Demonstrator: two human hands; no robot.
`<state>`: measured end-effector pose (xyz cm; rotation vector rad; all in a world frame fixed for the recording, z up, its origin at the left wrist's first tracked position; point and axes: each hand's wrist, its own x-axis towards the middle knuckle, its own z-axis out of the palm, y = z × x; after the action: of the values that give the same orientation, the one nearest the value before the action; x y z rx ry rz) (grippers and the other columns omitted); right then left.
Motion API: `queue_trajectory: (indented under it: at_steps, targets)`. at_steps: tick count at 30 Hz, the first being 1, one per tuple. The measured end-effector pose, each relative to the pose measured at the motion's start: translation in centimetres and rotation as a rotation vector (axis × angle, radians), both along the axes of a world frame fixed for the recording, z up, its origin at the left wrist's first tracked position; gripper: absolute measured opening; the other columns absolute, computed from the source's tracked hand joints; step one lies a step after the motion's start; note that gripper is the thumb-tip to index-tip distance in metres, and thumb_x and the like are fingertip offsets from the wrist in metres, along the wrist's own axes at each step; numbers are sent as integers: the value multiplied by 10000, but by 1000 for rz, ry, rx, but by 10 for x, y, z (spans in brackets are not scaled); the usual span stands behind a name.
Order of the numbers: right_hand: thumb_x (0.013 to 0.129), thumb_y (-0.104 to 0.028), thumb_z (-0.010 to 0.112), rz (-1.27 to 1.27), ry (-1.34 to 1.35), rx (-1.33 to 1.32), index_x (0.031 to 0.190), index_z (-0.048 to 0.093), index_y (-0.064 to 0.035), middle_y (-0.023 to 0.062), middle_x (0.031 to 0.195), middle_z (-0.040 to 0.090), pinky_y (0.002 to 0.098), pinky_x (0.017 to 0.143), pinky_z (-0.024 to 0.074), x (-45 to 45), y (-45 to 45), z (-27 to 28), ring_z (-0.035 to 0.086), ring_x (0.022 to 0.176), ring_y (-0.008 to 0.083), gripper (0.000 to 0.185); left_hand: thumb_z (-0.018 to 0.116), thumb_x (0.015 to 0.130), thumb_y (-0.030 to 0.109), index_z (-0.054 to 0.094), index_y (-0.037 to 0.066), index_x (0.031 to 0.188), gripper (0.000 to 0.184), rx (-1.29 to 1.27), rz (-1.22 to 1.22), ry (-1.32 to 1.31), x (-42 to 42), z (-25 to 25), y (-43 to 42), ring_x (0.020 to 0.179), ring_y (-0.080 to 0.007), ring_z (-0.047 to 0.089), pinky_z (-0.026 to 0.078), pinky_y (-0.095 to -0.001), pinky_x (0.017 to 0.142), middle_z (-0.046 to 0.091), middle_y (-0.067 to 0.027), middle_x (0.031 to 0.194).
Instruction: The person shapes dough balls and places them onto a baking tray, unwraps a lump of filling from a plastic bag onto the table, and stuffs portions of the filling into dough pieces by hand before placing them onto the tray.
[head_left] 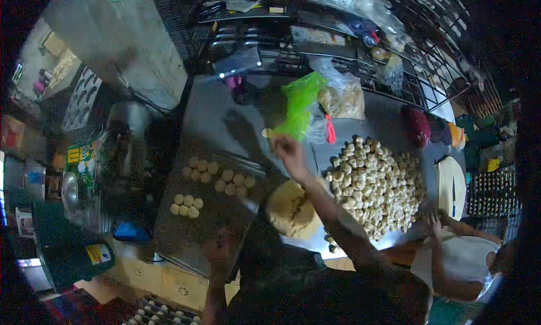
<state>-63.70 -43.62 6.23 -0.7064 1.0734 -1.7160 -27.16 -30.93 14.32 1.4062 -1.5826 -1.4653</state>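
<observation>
My right hand (288, 155) reaches out over the dark worktable, blurred, with its fingers partly bent. Just beyond its fingertips is a small pale dough disc (266, 133); whether they touch, I cannot tell. Beneath my right forearm lies a big lump of dough (292, 212). My left hand (221, 246), dim and smeared, is over the near edge of the table, its fingers unclear. Flattened dough rounds (228, 175) and a small cluster of dough balls (186, 205) lie left of the lump. A large heap of dough pieces (375, 187) spreads to the right.
Green plastic bag (302, 102) and clear bag with tan contents (344, 99) lie at the back. A co-worker's hands (437, 224) are beside the heap at right. Dark metal racks (417, 77) stand behind. Left are a metal bowl (70, 189) and green bin (67, 246).
</observation>
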Motion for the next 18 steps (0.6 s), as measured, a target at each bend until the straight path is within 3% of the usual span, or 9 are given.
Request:
queue_trajectory:
  at_steps: [1,4,6,8,13,15,16,17,18]
  targets:
    - [954,-54,586,60,408,165,1177,619,-46,28,949,652,303,788,531,15,57,44,632,918,133,225,551,1009,277,598,74,1280,342,39,-60,-34,-5,-4,15,933,-287,643,507,-450,860,658,-131,1155]
    - [964,-62,580,277,488,309,1133,620,-13,53,974,679,344,788,555,38,194,86,664,902,193,180,542,1014,269,589,85,1303,345,118,-164,-109,-20,1,64,912,-293,645,514,-449,840,652,-137,1188]
    - [981,-137,579,231,272,345,1155,615,3,116,1092,673,383,899,534,53,284,-4,656,993,252,226,518,1030,221,565,105,1347,341,417,-555,-421,-34,14,91,886,-268,647,528,-405,796,617,-138,1269]
    - [999,-243,564,668,278,751,1283,575,-7,147,1255,614,403,1027,460,45,351,48,597,1124,294,370,527,1023,218,558,111,1357,352,420,-513,-435,-28,-33,138,924,-276,635,520,-412,817,607,-143,1284]
    - [981,-269,559,775,424,343,1486,402,-95,143,1447,504,434,1026,444,17,519,-7,555,1208,309,556,571,989,204,519,140,1407,426,473,-396,-553,41,-135,239,1118,-317,574,481,-442,924,555,-173,1358]
    - [967,-244,597,859,313,364,1524,353,-157,129,1468,485,394,966,487,-14,566,-26,577,1185,257,614,589,975,199,503,151,1427,462,474,-352,-579,116,-173,286,1195,-333,550,466,-455,967,534,-185,1387]
    - [935,-175,648,954,212,673,1509,387,-168,125,1448,505,377,936,502,-26,563,9,581,1176,211,630,598,968,196,495,157,1437,481,476,-334,-590,161,-183,310,1234,-341,538,458,-461,988,524,-191,1402]
    - [935,-175,648,946,216,672,1509,387,-168,125,1448,505,377,936,502,-36,577,-1,581,1176,211,630,607,962,194,488,163,1447,500,477,-318,-602,180,-213,323,1273,-349,526,450,-467,1009,513,-197,1417]
    - [925,-161,665,1070,461,753,1497,406,-158,110,1440,512,376,931,504,-54,595,-16,583,1165,203,628,607,962,194,488,163,1447,500,471,-327,-600,176,-211,321,1273,-349,526,450,-467,1009,513,-197,1417]
